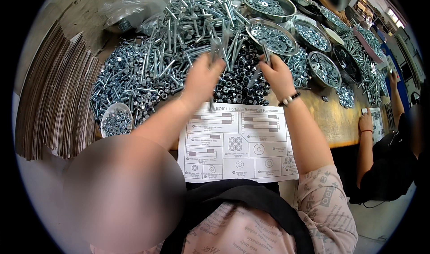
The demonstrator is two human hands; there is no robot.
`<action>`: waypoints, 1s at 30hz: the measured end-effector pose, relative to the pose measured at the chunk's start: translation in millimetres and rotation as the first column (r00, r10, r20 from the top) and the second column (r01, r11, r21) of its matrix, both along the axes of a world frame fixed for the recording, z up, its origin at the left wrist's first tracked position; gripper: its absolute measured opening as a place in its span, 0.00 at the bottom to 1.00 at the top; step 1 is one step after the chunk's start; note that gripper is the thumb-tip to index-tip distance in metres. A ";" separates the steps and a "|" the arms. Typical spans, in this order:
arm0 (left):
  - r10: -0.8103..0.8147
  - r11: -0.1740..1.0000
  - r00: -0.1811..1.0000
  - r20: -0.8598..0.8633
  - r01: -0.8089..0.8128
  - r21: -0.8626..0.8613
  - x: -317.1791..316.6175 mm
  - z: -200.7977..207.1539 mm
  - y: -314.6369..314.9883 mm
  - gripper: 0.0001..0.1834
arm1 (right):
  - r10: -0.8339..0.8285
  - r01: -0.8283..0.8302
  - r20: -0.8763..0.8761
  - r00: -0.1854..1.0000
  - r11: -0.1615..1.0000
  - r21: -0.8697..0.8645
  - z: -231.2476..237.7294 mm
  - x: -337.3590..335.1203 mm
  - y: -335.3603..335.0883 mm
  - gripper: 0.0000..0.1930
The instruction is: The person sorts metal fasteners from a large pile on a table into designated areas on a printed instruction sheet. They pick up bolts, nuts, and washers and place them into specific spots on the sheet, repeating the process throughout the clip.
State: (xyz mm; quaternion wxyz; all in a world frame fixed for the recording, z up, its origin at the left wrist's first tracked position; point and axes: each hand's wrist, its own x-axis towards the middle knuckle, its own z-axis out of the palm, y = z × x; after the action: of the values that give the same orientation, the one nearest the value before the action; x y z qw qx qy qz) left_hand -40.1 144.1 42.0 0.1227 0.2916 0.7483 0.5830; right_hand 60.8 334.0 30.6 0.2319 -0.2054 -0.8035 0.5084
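My left hand [202, 78] is closed around silver bolts [217, 48], above the near side of a big heap of long bolts [177, 34]; motion smears it, so I cannot tell how many it holds. My right hand [278, 77], with a dark beaded bracelet at its wrist, pinches one or more silver bolts [267, 53] pointing up. Below and between the hands lies a pile of dark and silver nuts [239, 81]. A printed parts sheet [237, 142] with drawings of bolts, nuts and washers lies nearest my body.
Metal bowls of washers [274, 35] stand at the back right, with more bowls [323, 69] beyond. A white cup of small nuts [117, 119] sits left of the sheet. Stacked cardboard [58, 93] rises at far left. On the right, a co-worker's arm [366, 149] reaches over the table.
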 end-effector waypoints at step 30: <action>-0.628 0.738 0.680 -0.378 0.367 -0.566 65.4 -72.3 -24.2 0.26 | 0.211 -0.351 0.284 0.935 0.660 0.664 -41.5 76.7 -16.6 0.08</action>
State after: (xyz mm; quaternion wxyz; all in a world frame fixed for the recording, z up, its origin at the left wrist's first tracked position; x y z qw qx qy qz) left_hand 25.3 119.9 -30.3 0.1258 0.6067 0.7508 0.2288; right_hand 137.5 317.4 -10.9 0.1365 -0.0196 -0.9756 0.1710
